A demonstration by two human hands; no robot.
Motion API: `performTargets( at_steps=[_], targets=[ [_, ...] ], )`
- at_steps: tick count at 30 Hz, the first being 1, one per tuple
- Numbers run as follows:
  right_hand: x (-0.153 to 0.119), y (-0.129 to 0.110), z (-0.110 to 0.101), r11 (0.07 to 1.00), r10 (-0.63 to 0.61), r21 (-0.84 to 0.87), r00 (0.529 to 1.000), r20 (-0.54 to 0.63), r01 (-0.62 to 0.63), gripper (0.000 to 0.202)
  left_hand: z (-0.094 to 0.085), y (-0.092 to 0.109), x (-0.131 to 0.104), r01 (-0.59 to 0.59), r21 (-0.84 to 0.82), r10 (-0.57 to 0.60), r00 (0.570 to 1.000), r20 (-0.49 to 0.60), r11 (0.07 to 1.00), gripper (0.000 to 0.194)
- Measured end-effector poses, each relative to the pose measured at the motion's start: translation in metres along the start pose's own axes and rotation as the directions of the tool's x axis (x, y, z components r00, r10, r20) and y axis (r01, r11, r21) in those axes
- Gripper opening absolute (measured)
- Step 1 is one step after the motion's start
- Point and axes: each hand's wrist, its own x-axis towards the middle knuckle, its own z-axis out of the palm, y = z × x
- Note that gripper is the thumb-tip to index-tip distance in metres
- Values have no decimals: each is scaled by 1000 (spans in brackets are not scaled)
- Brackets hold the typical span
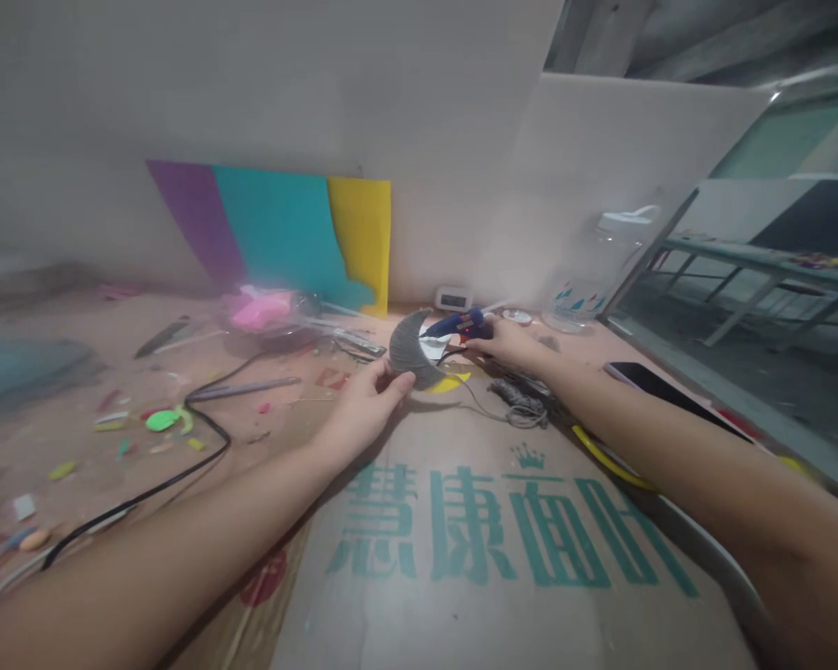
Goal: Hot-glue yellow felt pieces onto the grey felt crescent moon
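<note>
A grey crescent wrapped in cord [411, 352] is pinched between the thumb and fingers of my left hand [370, 398], near the middle of the view. Just right of it, my right hand [501, 342] has its fingers closed on a blue glue gun [453, 324], whose nozzle points left toward the crescent. A small bundle of grey cord [520, 405] lies below my right hand, with a strand leading toward the crescent. Behind the crescent, a white piece [434, 347] and a yellow piece [451, 382] are partly visible.
Purple, teal and yellow sheets [272, 223] lean on the wall. Clay scraps, a green lump [161, 422] and a black cable [209, 423] lie left. A clear bottle [587, 270], a phone [670, 395] and a small white device [453, 298] stand or lie behind and right.
</note>
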Motion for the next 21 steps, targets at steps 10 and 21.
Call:
performTargets(
  at_steps=[10, 21],
  targets=[
    [-5, -6, -17, 993, 94, 74, 993, -74, -89, 19, 1, -4, 2, -45, -6, 45, 999, -19, 999, 22],
    [-29, -27, -24, 934, 41, 356, 999, -1, -38, 17, 1, -7, 2, -32, -36, 31, 999, -23, 999, 23]
  ],
)
